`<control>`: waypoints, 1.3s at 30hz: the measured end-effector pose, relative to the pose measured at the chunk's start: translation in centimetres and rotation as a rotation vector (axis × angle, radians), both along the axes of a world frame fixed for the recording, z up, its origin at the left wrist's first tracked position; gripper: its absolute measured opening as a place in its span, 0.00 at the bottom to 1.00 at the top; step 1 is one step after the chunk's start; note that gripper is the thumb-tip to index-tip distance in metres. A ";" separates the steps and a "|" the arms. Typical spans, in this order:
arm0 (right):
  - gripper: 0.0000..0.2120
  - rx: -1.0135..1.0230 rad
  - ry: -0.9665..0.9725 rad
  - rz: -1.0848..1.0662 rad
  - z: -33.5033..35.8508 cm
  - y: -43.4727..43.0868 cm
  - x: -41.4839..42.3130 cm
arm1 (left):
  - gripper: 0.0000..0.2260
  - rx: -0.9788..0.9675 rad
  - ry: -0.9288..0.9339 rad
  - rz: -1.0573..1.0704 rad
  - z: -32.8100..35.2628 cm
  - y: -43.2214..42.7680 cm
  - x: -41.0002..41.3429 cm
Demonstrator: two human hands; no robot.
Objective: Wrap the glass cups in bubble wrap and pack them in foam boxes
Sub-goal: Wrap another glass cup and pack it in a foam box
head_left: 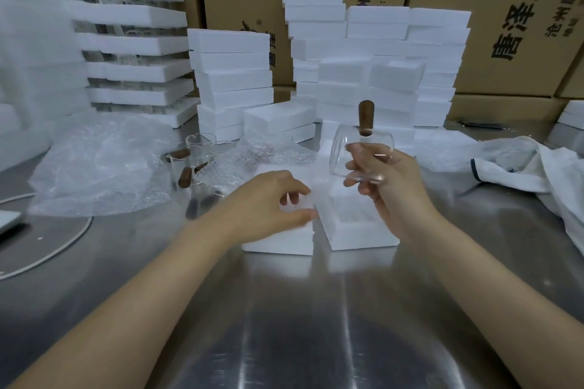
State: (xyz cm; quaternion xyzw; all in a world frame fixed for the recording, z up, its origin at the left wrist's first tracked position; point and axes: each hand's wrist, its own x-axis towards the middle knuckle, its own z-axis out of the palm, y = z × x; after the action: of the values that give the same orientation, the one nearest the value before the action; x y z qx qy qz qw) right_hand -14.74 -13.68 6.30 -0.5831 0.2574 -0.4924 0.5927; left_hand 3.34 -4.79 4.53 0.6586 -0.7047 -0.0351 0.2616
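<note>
My right hand (390,180) grips a clear glass cup (363,148) on its side above the table, its brown wooden handle (366,117) pointing up. Below it an open foam box (354,218) sits on the steel table, its hollow facing up. My left hand (268,202) pinches a small sheet of bubble wrap (300,208) beside the box, over a second foam piece (281,243). Several more glass cups with wooden handles (192,161) stand and lie further left among bubble wrap.
A heap of bubble wrap (101,164) covers the table's left. Stacks of white foam boxes (379,73) rise at the back before cardboard cartons (505,9). A white cloth bag (543,174) lies at right. A white cable (63,243) curves at left.
</note>
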 end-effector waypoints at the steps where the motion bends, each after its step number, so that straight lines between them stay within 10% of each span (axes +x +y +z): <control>1: 0.04 -0.002 -0.011 0.001 0.0 -0.1 0.0 | 0.13 -0.021 0.004 0.001 0.0 0.0 0.0; 9: 0.16 0.036 0.084 0.220 0.9 -0.5 -0.6 | 0.12 -0.206 0.279 0.155 0.6 0.0 -0.1; 28: 0.14 0.023 0.194 0.730 0.7 -0.2 -1.2 | 0.07 0.038 0.875 0.191 2.9 1.1 -0.1; 39: 0.15 0.097 0.440 0.228 0.9 -0.1 -0.6 | 0.11 -0.053 0.898 -0.052 3.6 1.8 -0.7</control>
State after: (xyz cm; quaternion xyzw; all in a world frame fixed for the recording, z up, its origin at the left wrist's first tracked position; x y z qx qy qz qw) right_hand -15.37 -13.81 7.22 -0.6725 0.3360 -0.2707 0.6013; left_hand 2.66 -2.98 8.13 0.5532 -0.5385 -0.3058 0.5572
